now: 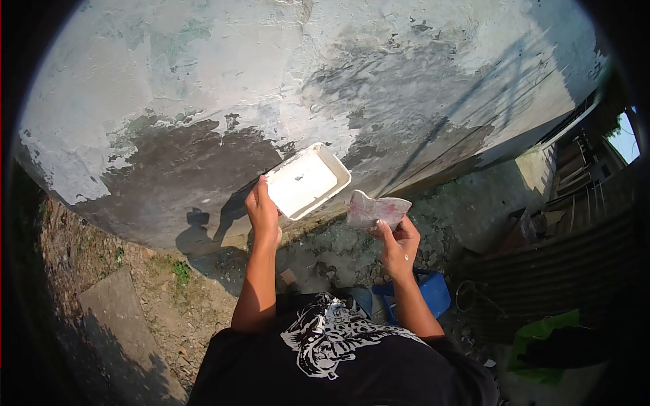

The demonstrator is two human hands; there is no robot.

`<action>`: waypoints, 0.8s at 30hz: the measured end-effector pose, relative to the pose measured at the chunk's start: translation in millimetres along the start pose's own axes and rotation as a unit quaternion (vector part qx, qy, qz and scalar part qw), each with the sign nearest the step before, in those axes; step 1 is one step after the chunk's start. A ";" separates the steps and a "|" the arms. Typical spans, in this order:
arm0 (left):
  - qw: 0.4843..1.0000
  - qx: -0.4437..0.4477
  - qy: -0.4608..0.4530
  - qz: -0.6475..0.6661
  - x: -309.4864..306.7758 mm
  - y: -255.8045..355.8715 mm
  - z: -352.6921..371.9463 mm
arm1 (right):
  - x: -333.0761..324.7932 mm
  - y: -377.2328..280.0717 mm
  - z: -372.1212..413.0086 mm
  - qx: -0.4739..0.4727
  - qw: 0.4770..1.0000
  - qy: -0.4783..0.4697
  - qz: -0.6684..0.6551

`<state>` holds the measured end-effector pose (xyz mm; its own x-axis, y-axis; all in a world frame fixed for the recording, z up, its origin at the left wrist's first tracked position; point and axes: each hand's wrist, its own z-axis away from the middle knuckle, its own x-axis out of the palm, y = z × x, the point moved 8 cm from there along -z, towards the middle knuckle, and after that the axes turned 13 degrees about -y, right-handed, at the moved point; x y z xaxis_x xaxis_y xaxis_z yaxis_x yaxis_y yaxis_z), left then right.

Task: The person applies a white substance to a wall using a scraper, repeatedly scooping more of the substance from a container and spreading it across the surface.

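My left hand [263, 211] grips the near left edge of a shallow white rectangular tray [330, 160], with white material spread inside and a small dark spot in it. To the right, my right hand [398, 243] pinches a flat greyish scraper [374, 208] with reddish stains, thumb on the upper face. The scraper is apart from the tray. Both are held up before a wall [196, 74] with patchy white coating and bare grey areas. A pale fleck shows on my right hand.
A blue plastic chair or stool [433, 292] stands below my right forearm. Corrugated sheeting [542, 271] runs along the right side. A flat slab [122, 311] lies on the rubble-strewn ground at the left. Something bright green [542, 345] is at the lower right.
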<state>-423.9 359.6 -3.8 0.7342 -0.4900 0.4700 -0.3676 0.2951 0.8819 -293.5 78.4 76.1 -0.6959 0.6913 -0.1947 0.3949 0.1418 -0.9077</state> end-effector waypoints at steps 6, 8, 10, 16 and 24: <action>0.999 0.025 -0.024 0.037 43.2 -8.6 16.4 | 18.9 58.3 -31.3 0.132 0.857 0.115 -0.484; 0.999 0.012 -0.023 0.041 43.7 -17.5 26.7 | 34.3 64.5 -24.9 0.151 0.866 0.101 -0.466; 0.999 0.006 -0.017 0.047 47.7 -15.3 28.7 | 46.0 63.8 -20.7 0.159 0.862 0.083 -0.473; 0.992 -0.025 0.020 0.122 41.4 -11.4 20.8 | 66.4 86.5 -6.8 0.162 0.857 0.047 -0.486; 0.991 -0.063 0.031 0.117 33.9 -14.1 23.8 | 60.8 107.2 -0.5 0.167 0.863 0.029 -0.476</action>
<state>-407.4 319.3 0.6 0.6723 -0.3454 0.6547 -0.4607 0.4971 0.7353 -293.2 136.1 -32.9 -0.5750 0.4103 0.7078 -0.5399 0.4597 -0.7051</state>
